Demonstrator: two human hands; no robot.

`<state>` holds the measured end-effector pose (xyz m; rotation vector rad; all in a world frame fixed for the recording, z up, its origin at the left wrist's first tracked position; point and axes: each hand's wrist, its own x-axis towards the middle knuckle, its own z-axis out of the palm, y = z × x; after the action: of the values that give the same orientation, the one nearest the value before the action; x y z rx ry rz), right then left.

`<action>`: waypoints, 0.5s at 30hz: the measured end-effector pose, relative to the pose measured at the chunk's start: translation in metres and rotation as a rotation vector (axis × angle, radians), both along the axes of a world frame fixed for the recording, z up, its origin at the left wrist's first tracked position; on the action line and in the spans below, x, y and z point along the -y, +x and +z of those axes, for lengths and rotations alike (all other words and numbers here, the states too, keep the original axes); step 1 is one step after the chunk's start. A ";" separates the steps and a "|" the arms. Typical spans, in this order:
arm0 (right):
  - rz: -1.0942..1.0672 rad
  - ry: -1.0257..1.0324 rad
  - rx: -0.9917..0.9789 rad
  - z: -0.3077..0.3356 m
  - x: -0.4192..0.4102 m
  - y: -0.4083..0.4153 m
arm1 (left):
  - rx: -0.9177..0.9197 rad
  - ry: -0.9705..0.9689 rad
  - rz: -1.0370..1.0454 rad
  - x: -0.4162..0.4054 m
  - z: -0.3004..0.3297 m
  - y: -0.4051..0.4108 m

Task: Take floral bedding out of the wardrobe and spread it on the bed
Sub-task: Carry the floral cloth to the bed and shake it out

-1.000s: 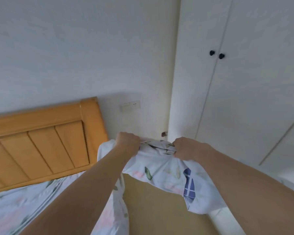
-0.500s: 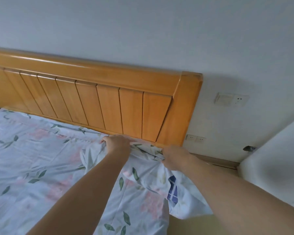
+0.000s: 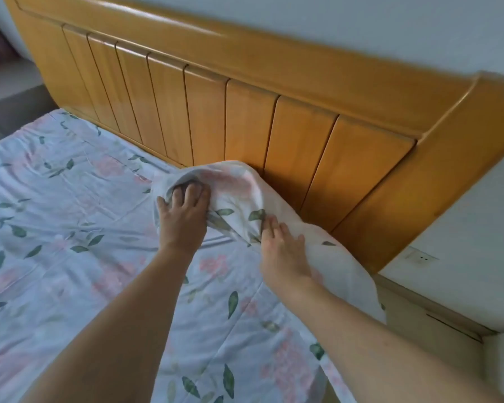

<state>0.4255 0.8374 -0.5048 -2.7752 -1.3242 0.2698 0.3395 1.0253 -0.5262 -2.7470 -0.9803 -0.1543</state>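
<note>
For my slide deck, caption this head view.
Both hands, left hand and right hand, tuck floral bedding against wooden headboard.

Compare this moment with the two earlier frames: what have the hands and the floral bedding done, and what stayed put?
Both hands carried the bunched corner of the floral bedding from beside the wardrobe over to the headboard. The left hand now digs its fingers into the raised fold; the right hand lies against the fabric, grip unclear. The rest of the bedding stays spread on the bed.
</note>
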 end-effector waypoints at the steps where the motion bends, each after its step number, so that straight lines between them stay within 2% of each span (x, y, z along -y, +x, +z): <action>1: 0.031 -0.044 -0.022 -0.028 -0.007 -0.005 | -0.008 -0.063 0.058 -0.003 -0.034 -0.009; 4: 0.140 -0.237 -0.169 -0.118 -0.009 -0.014 | -0.170 -0.326 0.293 -0.003 -0.136 -0.034; 6: 0.123 -0.407 -0.278 -0.176 0.004 -0.013 | -0.345 -0.477 0.435 -0.002 -0.196 -0.050; 8: 0.095 -0.479 -0.283 -0.224 0.023 -0.008 | -0.395 -0.573 0.505 -0.001 -0.241 -0.067; 12: 0.179 -0.397 -0.145 -0.270 0.044 0.003 | -0.332 -0.592 0.565 -0.001 -0.276 -0.090; 15: 0.183 -0.181 -0.073 -0.269 0.043 0.018 | -0.231 -0.579 0.635 0.005 -0.262 -0.085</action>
<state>0.4432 0.7940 -0.7739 -2.7551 -1.6121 0.5205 0.2541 1.0205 -0.7885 -2.6297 -1.9957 0.6233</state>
